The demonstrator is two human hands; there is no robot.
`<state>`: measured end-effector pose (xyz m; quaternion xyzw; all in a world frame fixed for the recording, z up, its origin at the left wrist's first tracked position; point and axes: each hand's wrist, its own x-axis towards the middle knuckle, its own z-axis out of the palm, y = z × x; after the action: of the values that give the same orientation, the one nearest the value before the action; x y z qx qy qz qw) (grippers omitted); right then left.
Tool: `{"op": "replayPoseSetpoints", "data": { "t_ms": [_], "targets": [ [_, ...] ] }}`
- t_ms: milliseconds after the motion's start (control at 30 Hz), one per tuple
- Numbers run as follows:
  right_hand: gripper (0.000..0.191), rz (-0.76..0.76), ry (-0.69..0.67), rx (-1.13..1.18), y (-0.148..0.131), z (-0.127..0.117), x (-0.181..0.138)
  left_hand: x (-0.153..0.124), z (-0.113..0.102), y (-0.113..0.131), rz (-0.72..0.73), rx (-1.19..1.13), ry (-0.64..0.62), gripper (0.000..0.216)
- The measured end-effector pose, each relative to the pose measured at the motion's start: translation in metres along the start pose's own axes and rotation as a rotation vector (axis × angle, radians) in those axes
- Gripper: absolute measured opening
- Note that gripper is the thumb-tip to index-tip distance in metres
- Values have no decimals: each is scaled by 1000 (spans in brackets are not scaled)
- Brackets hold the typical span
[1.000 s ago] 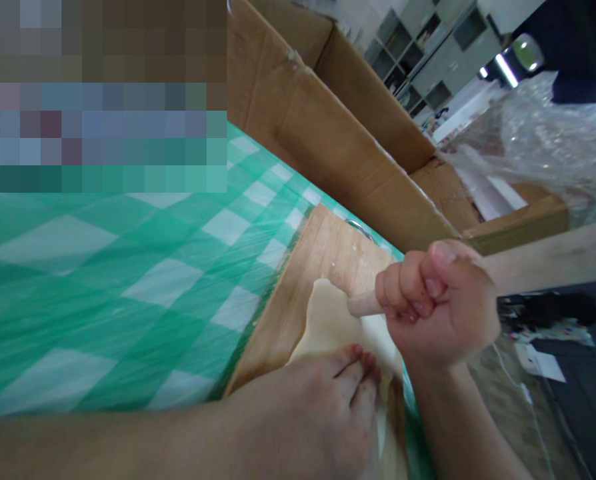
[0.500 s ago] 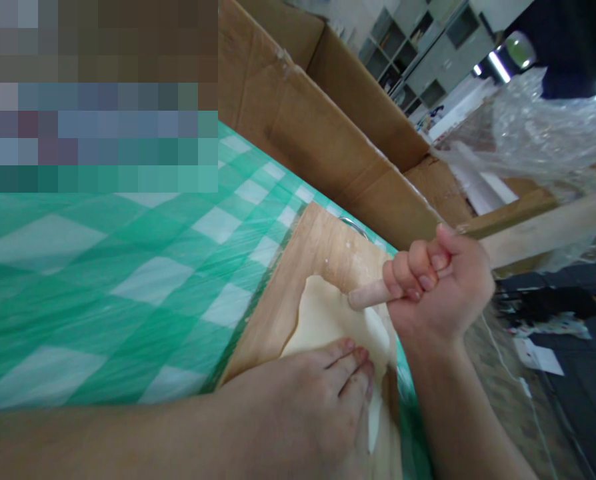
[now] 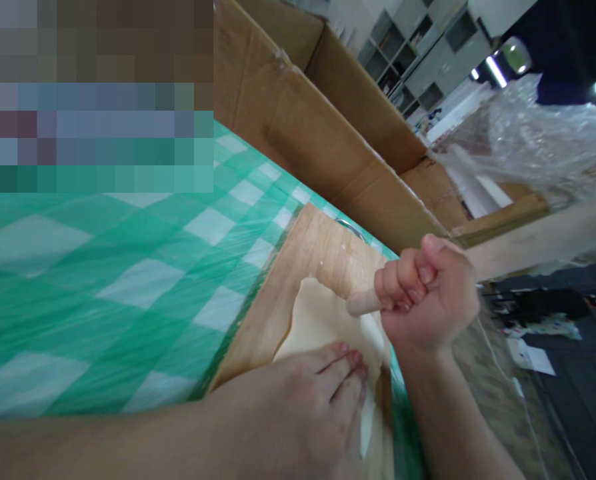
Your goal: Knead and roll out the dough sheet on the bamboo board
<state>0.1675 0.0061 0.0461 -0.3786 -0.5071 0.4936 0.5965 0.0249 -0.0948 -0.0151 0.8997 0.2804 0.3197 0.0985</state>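
Observation:
A flattened, pale sheet of dough (image 3: 318, 320) with an uneven outline lies on a wooden board (image 3: 273, 300). Over its near part rests my left hand (image 3: 323, 400), palm down with the fingers stretched out, hiding some of the dough. My right hand (image 3: 423, 293) is wrapped round the handle of a wooden rolling pin (image 3: 543, 233). The handle's rounded end pokes out of the fist above the dough's far right edge; whether it touches cannot be told. The pin's thick body runs up to the right, out of view.
A green-and-white checked cloth (image 3: 143, 287) under clear plastic covers the table. Beyond the board stands a large open cardboard box (image 3: 298, 127), with clear plastic wrap (image 3: 533, 127) at its right. A metal handle (image 3: 351, 229) sits at the board's far edge. A white cable (image 3: 518, 387) hangs right.
My right hand has moved slightly left and down with the rolling pin. My left hand stays flat on the dough. The whole view has shifted a little.

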Motion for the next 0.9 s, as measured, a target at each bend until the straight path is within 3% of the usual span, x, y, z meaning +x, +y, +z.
{"op": "replayPoseSetpoints", "data": {
  "t_ms": [100, 233, 400, 633, 900],
  "targets": [
    [41, 124, 168, 89, -2, -16, 17, 0, -2, -1, 136, 24, 4, 35],
    [38, 198, 297, 159, -18, -40, 34, 0, -5, -2, 164, 24, -7, 32],
    [39, 29, 192, 44, -30, -33, 18, 0, -5, -2, 176, 11, -43, 33],
    [43, -42, 3, -90, -7, -11, -11, 1, -4, 1, 99, -3, -62, 38],
    [43, -57, 75, -40, -3, -11, -5, 4, -12, -1, 170, 30, -147, 43]
  ]
}}
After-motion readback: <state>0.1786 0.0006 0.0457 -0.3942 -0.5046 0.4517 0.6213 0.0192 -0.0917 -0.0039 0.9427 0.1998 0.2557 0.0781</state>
